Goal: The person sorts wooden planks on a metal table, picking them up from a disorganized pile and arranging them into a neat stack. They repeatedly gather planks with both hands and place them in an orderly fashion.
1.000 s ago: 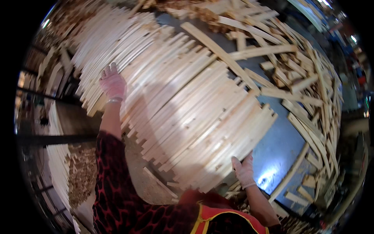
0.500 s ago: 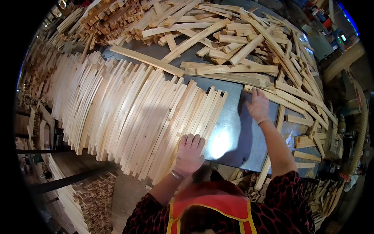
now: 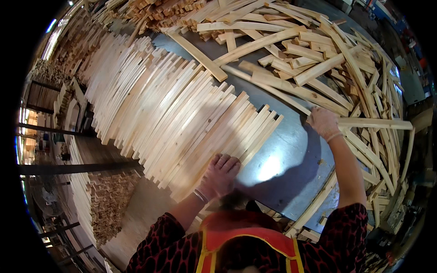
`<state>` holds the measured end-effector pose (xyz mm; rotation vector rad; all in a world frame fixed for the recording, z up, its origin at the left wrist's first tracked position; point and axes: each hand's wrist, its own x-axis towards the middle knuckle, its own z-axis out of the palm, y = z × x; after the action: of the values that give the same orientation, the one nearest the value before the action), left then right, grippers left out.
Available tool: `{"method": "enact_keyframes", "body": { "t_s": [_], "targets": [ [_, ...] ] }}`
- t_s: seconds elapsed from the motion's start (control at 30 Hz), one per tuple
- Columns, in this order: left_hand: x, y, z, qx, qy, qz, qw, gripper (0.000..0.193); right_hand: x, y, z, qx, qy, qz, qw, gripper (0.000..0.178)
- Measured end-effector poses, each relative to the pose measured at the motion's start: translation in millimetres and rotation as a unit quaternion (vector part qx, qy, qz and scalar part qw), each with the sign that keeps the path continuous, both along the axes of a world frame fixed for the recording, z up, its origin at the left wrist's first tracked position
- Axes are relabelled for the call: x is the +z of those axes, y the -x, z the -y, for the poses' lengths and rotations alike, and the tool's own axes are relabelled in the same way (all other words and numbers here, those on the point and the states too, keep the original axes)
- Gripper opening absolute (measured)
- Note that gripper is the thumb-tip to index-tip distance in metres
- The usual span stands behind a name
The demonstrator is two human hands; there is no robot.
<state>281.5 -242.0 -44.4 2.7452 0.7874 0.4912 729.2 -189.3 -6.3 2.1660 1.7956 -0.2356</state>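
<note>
My left hand (image 3: 219, 176), in a thin pale glove, lies on the near ends of a row of planed wooden strips (image 3: 182, 118). Its fingers are stretched over the last strips at the row's right side. Out to the right, my right hand (image 3: 324, 123), gloved the same way, has its fingers closed around the near end of a loose wooden strip (image 3: 375, 123). That strip reaches rightward across the pile; the end inside my hand is hidden. Just left of my right fingertips ends another thin strip (image 3: 268, 91), lying on the metal table (image 3: 268, 166).
A tangled pile of wooden strips (image 3: 314, 54) covers the table's far and right sides. One strip (image 3: 195, 54) lies across the row's far ends. Beyond are stacked wood pieces (image 3: 159, 13). Below left stand a dark metal bar (image 3: 77, 169) and another wood stack (image 3: 111, 204).
The view has turned, shifting the scene. My right hand has closed on a loose strip, which has swung round toward the right. My left hand stays on the row.
</note>
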Motion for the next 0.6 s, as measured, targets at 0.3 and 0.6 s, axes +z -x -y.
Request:
{"method": "enact_keyframes", "body": {
  "t_s": [0.3, 0.6],
  "targets": [
    [4.5, 12.7, 3.5, -0.009, 0.037, -0.074, 0.997, 0.069, -51.3, 116.7, 279.5, -0.257, -0.228, -0.285, 0.895, 0.048],
    [12.6, 42.6, 20.8, 0.004, 0.013, -0.21, 0.978, 0.07, -15.3, 220.6, 286.9, -0.387, -0.266, -0.399, 0.788, 0.044]
  ]
}}
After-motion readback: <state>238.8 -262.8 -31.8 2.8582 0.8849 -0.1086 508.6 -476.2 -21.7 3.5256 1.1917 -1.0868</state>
